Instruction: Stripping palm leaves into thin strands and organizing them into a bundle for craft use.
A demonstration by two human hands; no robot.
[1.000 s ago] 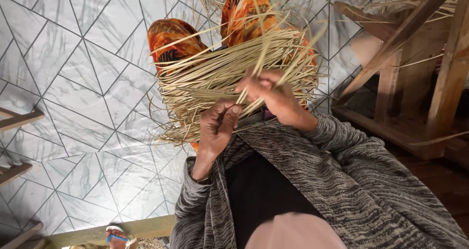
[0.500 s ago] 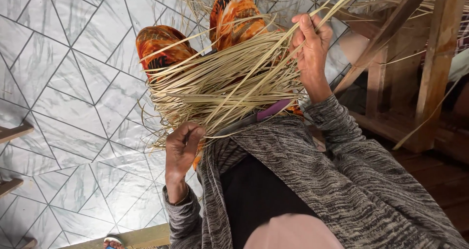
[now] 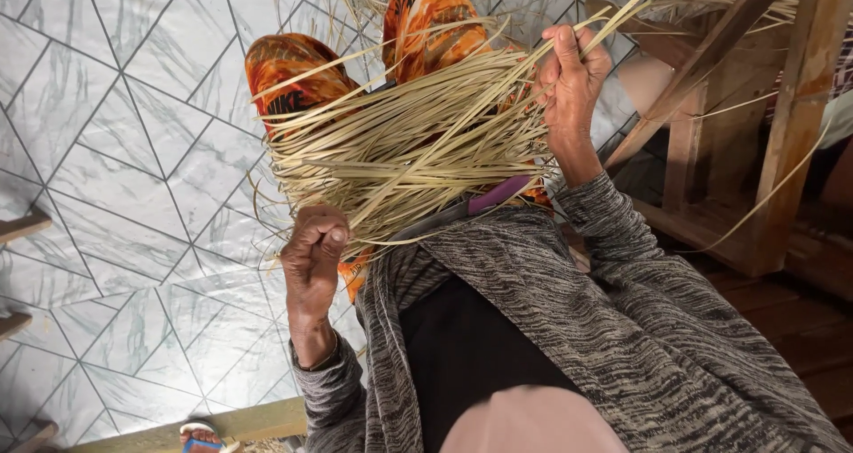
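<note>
A loose bundle of pale dried reed strips lies across my lap, over orange patterned trousers. My left hand is closed on the near ends of the strips at the bundle's lower left. Raised at the upper right, my right hand pinches a few long strips that run diagonally down through the bundle. Both arms wear a grey knitted cardigan.
White marble-pattern tiled floor spreads to the left. A wooden frame with more strips on it stands at the right. Wooden edges poke in at the far left. Another person's foot in a blue sandal shows at the bottom.
My right hand has risen from the middle of the bundle to the upper right, drawing a few strips out with it. My left hand shifted left and closed on the strip ends.
</note>
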